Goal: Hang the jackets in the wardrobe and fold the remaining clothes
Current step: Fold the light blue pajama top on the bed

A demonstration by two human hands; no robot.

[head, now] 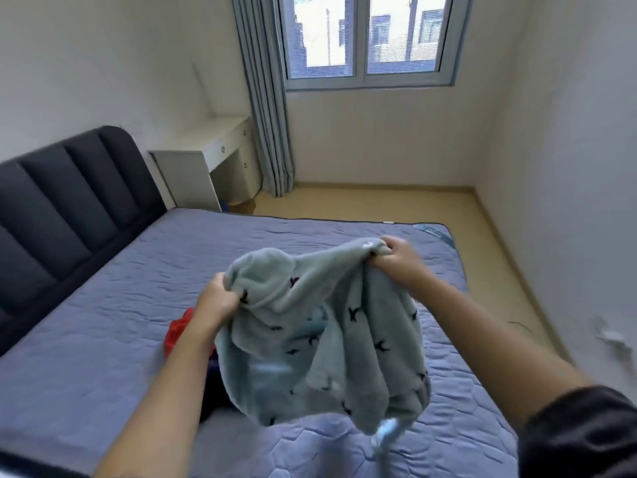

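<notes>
A pale green fleece garment [320, 339] with small dark bird prints hangs in the air above the bed. My left hand [217, 300] grips its left upper edge. My right hand [400, 258] grips its right upper edge, a little higher and farther away. The cloth sags in folds between them and its lower end hangs close to the mattress [103, 339]. Under my left forearm lies a red piece of clothing [177, 331] with something dark blue [215, 360] beside it, both mostly hidden.
The bed has a blue-grey quilted mattress and a dark padded headboard [69, 194] on the left. A white desk [213, 157] stands in the far corner beside a grey curtain [269, 115] and a window [365, 39]. Wooden floor [379, 205] runs along the far and right sides.
</notes>
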